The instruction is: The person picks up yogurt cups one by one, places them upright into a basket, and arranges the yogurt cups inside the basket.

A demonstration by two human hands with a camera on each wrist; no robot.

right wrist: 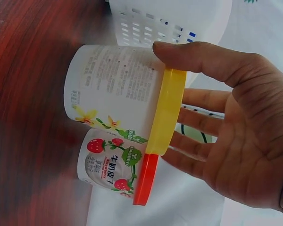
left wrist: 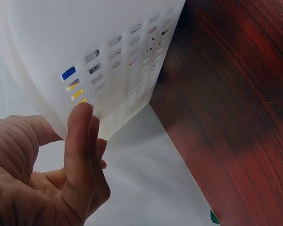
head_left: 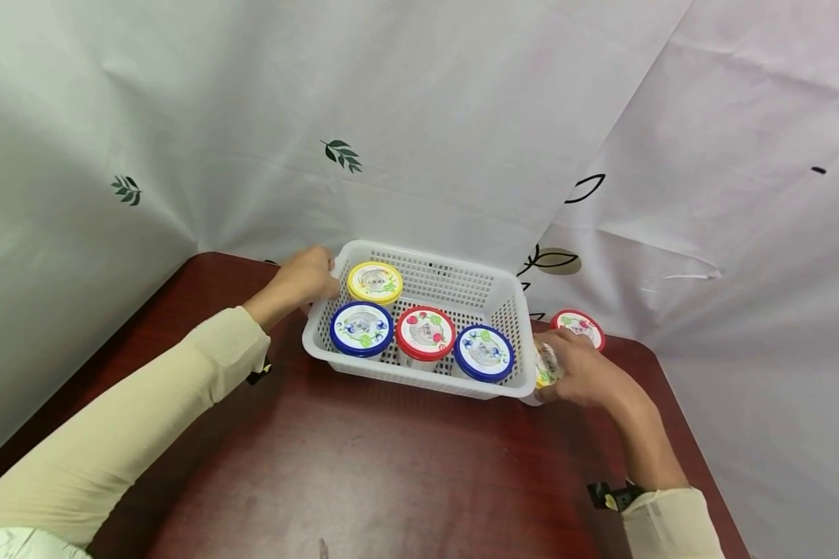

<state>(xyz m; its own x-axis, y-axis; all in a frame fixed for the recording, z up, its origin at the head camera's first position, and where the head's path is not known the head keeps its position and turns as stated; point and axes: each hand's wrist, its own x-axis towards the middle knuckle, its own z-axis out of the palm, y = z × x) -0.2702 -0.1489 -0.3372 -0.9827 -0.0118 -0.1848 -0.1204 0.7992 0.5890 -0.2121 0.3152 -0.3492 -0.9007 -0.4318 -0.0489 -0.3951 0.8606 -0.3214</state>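
Note:
A white plastic basket (head_left: 405, 373) stands on the table with lidded tubs inside. My left hand (head_left: 308, 276) grips its left end at the rim; in the left wrist view the fingers (left wrist: 79, 150) lie against the outer wall. My right hand (head_left: 587, 369) holds a white tub with a yellow lid (right wrist: 118, 77) by the lid, outside the basket's right end. In the head view the hand partly covers this tub. Beyond it stands a tub with a red lid and strawberry pictures (right wrist: 111, 162), outside the basket too.
Inside the basket are a yellow-lidded tub (head_left: 375, 282), a red-lidded tub (head_left: 425, 332), a left blue-lidded tub (head_left: 361, 328) and a right blue-lidded tub (head_left: 484, 352). White leaf-print sheeting (head_left: 419, 155) hangs behind the dark red wooden table (head_left: 391, 466).

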